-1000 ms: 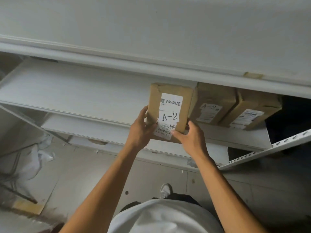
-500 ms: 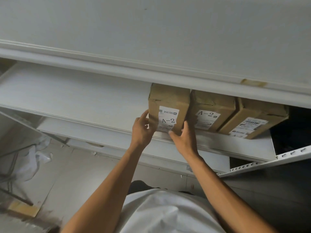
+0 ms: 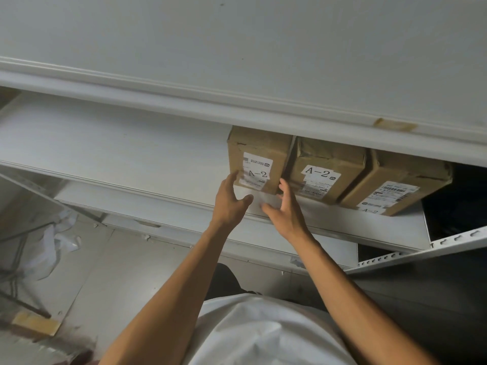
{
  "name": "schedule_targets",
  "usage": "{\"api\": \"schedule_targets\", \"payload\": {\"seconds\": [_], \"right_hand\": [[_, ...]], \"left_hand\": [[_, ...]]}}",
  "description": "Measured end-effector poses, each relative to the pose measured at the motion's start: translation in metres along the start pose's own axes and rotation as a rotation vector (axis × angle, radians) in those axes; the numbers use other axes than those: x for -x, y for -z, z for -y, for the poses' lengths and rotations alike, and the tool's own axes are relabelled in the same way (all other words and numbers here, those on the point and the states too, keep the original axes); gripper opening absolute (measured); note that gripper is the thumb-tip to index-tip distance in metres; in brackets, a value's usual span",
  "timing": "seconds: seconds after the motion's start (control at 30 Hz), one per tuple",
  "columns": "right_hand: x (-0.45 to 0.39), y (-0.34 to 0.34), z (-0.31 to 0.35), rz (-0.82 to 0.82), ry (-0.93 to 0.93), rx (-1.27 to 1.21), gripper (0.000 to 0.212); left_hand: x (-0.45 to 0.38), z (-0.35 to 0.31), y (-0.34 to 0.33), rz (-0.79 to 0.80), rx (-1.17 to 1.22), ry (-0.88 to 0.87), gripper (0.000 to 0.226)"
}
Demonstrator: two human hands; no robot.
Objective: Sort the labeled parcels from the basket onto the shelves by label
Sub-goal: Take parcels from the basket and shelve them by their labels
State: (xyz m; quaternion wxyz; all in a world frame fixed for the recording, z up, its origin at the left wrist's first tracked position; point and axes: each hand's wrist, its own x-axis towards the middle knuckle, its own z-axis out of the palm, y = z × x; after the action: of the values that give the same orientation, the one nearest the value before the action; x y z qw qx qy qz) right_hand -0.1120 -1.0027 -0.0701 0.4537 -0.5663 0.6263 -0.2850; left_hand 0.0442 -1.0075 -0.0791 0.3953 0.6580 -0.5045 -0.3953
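A brown cardboard parcel labelled A-2 (image 3: 259, 156) stands on the white shelf board (image 3: 110, 151), pushed against a second A-2 parcel (image 3: 325, 172) and a third parcel (image 3: 398, 188) to its right. My left hand (image 3: 230, 200) hovers just in front of the first parcel's lower left corner, fingers spread and relaxed. Just in front of its lower right corner is my right hand (image 3: 283, 206), also spread, its fingertips near the gap between the first two parcels. Neither hand holds anything.
A wide white shelf (image 3: 237, 48) overhangs above the parcels. Lower shelf boards (image 3: 163, 209) show beneath. A perforated metal upright (image 3: 432, 246) runs at the right. On the floor at the left lie white plastic bags (image 3: 52, 241) and a metal frame (image 3: 18, 293).
Both hands slid the A-2 parcel back onto the shelf beside the other two, then let go and drew back a little with fingers spread.
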Motion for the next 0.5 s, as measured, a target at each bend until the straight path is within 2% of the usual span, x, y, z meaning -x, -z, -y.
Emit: {"api": "schedule_targets", "payload": {"seconds": [0.37, 0.5], "right_hand": [[0.0, 0.0, -0.005, 0.005, -0.043, 0.023, 0.084], [0.004, 0.001, -0.007, 0.005, -0.059, 0.046, 0.082]], "left_hand": [[-0.001, -0.011, -0.011, 0.224, -0.049, -0.02, 0.072], [0.004, -0.017, -0.011, 0.245, -0.087, -0.016, 0.068]]}}
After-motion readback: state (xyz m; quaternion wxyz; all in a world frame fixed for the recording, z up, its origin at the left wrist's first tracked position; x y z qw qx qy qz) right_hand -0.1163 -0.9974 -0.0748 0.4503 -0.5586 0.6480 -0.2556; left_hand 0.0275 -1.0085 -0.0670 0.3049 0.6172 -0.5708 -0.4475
